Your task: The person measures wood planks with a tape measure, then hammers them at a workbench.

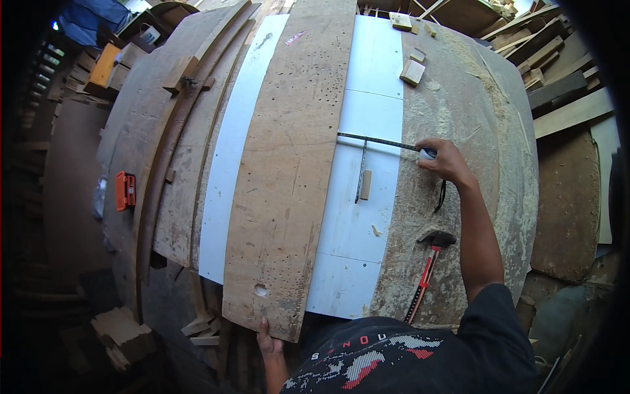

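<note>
My right hand (pixel 438 159) holds a tape measure (pixel 427 153), its blade stretched leftward across a white panel (pixel 357 230) to the right edge of a long, hole-pocked plywood board (pixel 275 184). My left hand (pixel 266 338) grips the board's near end, fingers partly hidden beneath it. A dark narrow strip (pixel 362 171), perhaps a ruler, lies crosswise under the blade beside a small wood piece (pixel 366 184). A hammer (pixel 424 276) with a red-and-black handle lies on the dusty bench nearer my body. Another white strip (pixel 226 177) shows left of the board.
Small wood blocks (pixel 412 72) sit at the far right of the bench (pixel 485 171). Long battens (pixel 157 177) and an orange case (pixel 125 190) are on the left. Stacked offcuts (pixel 121 335), timber (pixel 564 92) and a blue tarp (pixel 88 20) surround the bench.
</note>
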Demonstrator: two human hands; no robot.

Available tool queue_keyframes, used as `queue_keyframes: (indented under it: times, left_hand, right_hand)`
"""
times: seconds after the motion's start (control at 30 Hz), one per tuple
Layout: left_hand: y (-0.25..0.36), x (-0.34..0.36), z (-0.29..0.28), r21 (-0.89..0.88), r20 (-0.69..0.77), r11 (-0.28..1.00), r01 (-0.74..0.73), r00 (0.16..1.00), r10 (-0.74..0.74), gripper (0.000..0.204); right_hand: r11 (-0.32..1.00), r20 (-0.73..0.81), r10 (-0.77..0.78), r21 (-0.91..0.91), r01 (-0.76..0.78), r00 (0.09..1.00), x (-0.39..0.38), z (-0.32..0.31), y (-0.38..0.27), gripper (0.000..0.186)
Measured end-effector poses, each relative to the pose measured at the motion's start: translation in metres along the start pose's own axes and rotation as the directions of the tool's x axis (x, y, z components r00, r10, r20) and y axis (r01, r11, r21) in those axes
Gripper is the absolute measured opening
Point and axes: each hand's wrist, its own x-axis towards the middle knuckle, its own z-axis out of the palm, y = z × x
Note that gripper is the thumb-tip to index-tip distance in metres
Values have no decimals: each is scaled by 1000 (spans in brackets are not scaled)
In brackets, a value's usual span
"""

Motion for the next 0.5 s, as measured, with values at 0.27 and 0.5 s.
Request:
queue_keyframes:
  times: [0.27,0.5]
  left_hand:
    - [-1,-26,-26,-2,-23,1000,6,1000,-6,75]
    - [-1,-31,-39,49,19,999,-15,1000,14,73]
  right_hand:
    - [999,-34,-23,47,24,999,-9,-5,0,42]
    - [999,-39,37,20,-36,999,-11,-9,-7,42]
